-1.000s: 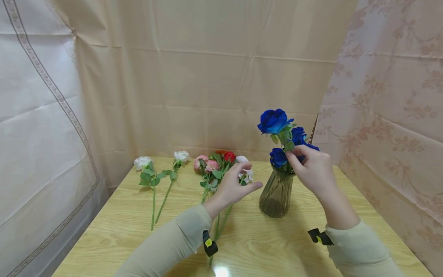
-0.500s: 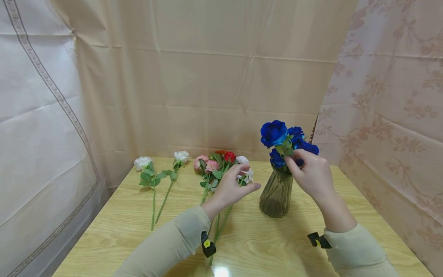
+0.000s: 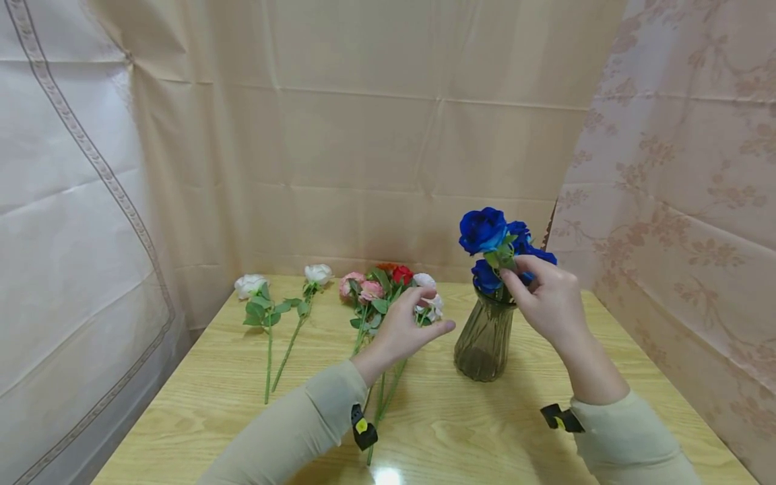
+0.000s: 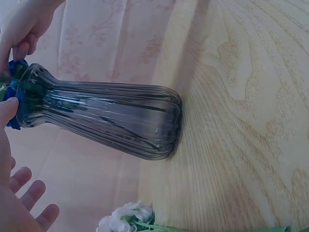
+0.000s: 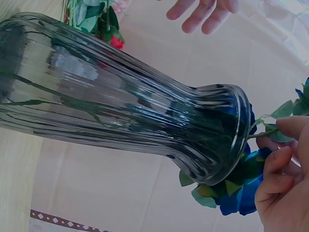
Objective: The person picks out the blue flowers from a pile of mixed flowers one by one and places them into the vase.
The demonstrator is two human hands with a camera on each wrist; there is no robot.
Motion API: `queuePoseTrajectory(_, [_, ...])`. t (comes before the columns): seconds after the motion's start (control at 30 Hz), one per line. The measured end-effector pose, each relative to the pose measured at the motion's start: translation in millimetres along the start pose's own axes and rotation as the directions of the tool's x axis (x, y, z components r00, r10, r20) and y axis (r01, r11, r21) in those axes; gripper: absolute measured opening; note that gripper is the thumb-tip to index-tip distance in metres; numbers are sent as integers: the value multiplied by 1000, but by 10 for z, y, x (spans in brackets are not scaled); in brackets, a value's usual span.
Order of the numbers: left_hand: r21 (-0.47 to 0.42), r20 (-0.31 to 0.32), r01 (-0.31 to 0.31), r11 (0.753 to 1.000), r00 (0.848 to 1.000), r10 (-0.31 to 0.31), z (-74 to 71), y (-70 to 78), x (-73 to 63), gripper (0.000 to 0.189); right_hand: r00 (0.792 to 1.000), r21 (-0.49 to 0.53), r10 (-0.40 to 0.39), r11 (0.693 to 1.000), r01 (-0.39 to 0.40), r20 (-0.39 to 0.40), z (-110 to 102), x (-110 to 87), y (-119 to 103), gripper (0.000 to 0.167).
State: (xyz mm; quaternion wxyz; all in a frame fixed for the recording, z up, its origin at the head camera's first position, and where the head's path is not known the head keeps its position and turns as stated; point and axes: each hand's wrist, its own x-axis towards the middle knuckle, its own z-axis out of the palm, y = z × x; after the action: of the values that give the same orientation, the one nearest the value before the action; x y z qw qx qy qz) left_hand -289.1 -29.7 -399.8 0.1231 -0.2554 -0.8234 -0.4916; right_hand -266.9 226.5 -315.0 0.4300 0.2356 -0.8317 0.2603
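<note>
A ribbed, smoky glass vase (image 3: 483, 343) stands on the wooden table with several blue roses in its mouth. Above the rim, my right hand (image 3: 552, 300) pinches the leafy stem of the tallest blue rose (image 3: 483, 230) between thumb and fingers. Stems show through the glass (image 5: 87, 99) in the right wrist view. My left hand (image 3: 403, 327) is held with fingers apart left of the vase, holding nothing. Behind it lies a bunch of pink, red and white flowers (image 3: 371, 291), partly hidden by that hand.
Two white roses, one far left (image 3: 250, 285) and one nearer the middle (image 3: 318, 273), lie with their stems on the table (image 3: 200, 404). A beige curtain (image 3: 364, 148) hangs behind the table, and a patterned curtain (image 3: 685, 202) hangs along the right side.
The tallest blue rose and my right hand dropped toward the vase mouth, then rose very slightly. The left hand has barely moved.
</note>
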Motion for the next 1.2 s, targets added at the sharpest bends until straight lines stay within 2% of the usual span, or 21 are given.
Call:
queuePoseTrajectory(0.27, [-11, 25, 11, 1000, 1000, -11, -3, 11, -18, 70, 997, -91, 24, 996, -18, 74, -7, -29, 8, 5])
queuePoseTrajectory(0.4, [-11, 37, 23, 1000, 999, -23, 7, -1, -36, 68, 992, -144, 32, 990, -14, 122, 1, -56, 31, 9])
queuePoseTrajectory(0.67, [15, 75, 16, 1000, 997, -17, 42, -40, -49, 64, 964, -173, 121, 982, -80, 238, -9, -114, 46, 11])
queuePoseTrajectory(0.83, [54, 71, 1, 999, 997, -5, 43, -47, -46, 64, 962, -162, 132, 982, -95, 238, -28, -125, 39, 14])
queuePoseTrajectory(1.03, [57, 42, -4, 998, 999, 1, -7, -25, -31, 64, 973, -134, 104, 988, -77, 207, -78, -117, 24, 14])
queuePoseTrajectory(1.2, [70, 26, -61, 996, 998, 60, -103, 49, -20, 56, 979, -102, 94, 992, -76, 182, -154, -100, -7, 12])
